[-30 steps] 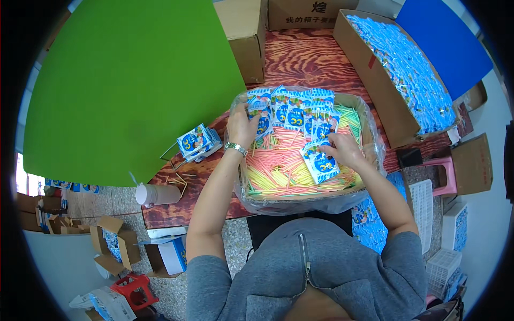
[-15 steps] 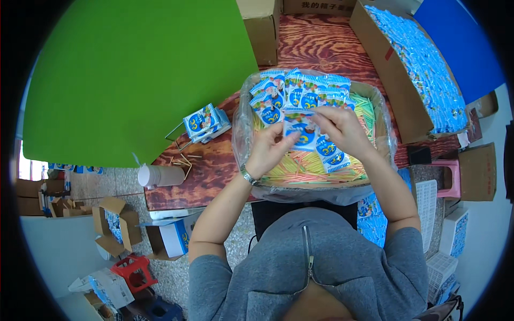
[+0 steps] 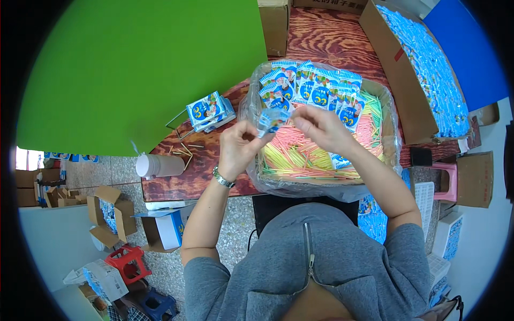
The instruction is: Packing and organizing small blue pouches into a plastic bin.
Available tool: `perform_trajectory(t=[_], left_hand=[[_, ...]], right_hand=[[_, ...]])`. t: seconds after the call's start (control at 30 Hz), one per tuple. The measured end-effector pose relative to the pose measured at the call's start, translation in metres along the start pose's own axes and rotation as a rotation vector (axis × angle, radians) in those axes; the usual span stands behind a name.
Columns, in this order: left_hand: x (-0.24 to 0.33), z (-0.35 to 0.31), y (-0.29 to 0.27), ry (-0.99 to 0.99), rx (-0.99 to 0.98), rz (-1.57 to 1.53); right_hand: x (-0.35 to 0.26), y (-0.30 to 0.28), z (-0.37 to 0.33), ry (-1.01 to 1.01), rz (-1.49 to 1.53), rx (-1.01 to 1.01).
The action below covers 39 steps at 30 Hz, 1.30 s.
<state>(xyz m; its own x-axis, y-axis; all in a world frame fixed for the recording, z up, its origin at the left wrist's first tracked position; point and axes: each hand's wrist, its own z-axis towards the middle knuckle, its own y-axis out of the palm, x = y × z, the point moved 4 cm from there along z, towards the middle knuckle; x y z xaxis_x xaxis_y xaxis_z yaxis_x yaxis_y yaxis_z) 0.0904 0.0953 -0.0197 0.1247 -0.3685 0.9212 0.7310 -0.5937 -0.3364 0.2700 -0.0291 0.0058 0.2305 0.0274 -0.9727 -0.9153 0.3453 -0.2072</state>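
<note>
A small blue-and-white printed packet [image 3: 274, 121] is held tilted above the near left part of a plastic-lined box [image 3: 395, 115]. My left hand [image 3: 239, 148] pinches its lower left end between thumb and fingers. At its upper right end, the closed fingertips of my right hand [image 3: 322, 130] grip the edge. Thin pink, yellow and green sticks [image 3: 297, 158] fill the box beneath. Several similar packets [image 3: 319, 88] lie over the sticks toward the far side, and another packet [image 3: 341, 160] lies partly hidden below my right wrist.
Left of the box, a packet stack [image 3: 210, 111] rests by a wire stand [image 3: 174, 128]. Loose sticks [image 3: 186, 152] and a pale bottle [image 3: 159, 165] lie nearby. A green board [image 3: 139, 80] covers the table's left; a carton of blue packets [image 3: 428, 69] stands far right.
The packet between my hands has moved left and turned from flat-facing to tilted. My left hand has moved left with it. The whole view has shifted slightly.
</note>
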Motion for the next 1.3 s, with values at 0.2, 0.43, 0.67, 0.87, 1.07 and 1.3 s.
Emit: perform_trajectory(t=[0.2, 0.43, 0.67, 0.87, 1.07, 1.3], left_hand=[[0.000, 0.002, 0.002, 0.034, 0.012, -0.055], [-0.004, 0.000, 0.007, 0.043, -0.004, -0.055], [0.002, 0.002, 0.002, 0.057, 0.011, -0.014], [0.009, 0.002, -0.002, 0.089, 0.006, 0.084], [0.022, -0.001, 0.002, 0.140, 0.037, 0.203], [0.023, -0.002, 0.003, 0.215, 0.067, 0.227]], right_hand=[[0.052, 0.038, -0.022, 0.131, -0.981, -0.523], [0.052, 0.052, -0.025, 0.287, -1.048, -0.629], [0.042, 0.049, -0.033, 0.237, -1.073, -0.631], [0.013, 0.011, -0.024, 0.167, -0.838, -0.624], [-0.014, -0.018, -0.013, 0.364, -0.338, -0.598], [-0.050, -0.026, -0.009, 0.175, -0.658, -0.629]])
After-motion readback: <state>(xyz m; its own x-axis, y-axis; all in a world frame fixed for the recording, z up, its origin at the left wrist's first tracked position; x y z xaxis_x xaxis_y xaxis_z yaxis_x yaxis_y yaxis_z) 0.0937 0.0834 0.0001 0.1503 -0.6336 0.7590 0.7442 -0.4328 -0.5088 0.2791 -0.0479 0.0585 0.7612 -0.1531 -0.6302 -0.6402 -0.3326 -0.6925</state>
